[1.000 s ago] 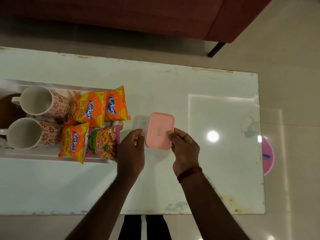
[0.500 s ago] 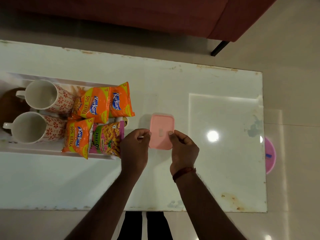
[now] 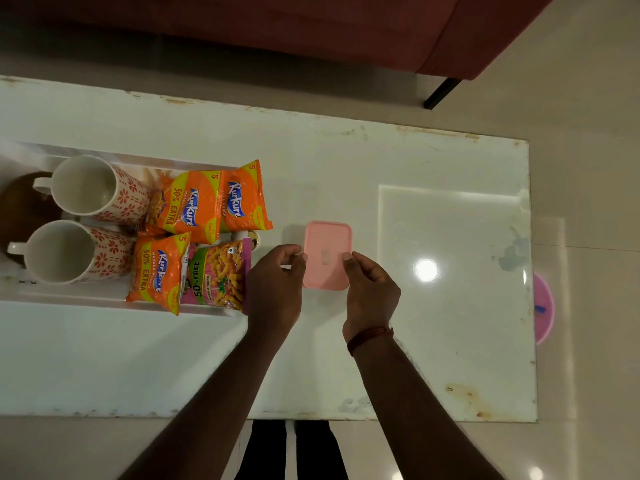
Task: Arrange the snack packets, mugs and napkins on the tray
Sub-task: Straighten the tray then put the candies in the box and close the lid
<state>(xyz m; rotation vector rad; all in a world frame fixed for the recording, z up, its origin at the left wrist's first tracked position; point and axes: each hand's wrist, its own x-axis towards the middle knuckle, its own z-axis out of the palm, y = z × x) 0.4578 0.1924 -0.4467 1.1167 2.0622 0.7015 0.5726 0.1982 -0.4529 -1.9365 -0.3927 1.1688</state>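
Note:
A white tray (image 3: 104, 294) lies at the left of the table. On it stand two white mugs with red flowers, one behind (image 3: 93, 188) and one in front (image 3: 69, 252). Beside them lie three orange snack packets (image 3: 192, 206) (image 3: 242, 199) (image 3: 157, 268) and a pink one (image 3: 218, 271). Right of the tray a pink lidded box (image 3: 327, 249) rests on the table. My left hand (image 3: 275, 285) touches its left edge and my right hand (image 3: 370, 289) pinches its right edge. No napkins are visible.
The white glass table (image 3: 433, 323) has a worn front edge near my legs. A red sofa (image 3: 311, 26) with a black leg stands behind it. A pink round object (image 3: 543, 310) lies on the floor at the right. A brown round object (image 3: 20, 206) sits at the tray's left end.
Both hands stay on the pink box, which has settled flat on the table. The view has shifted slightly, so the tray appears further right.

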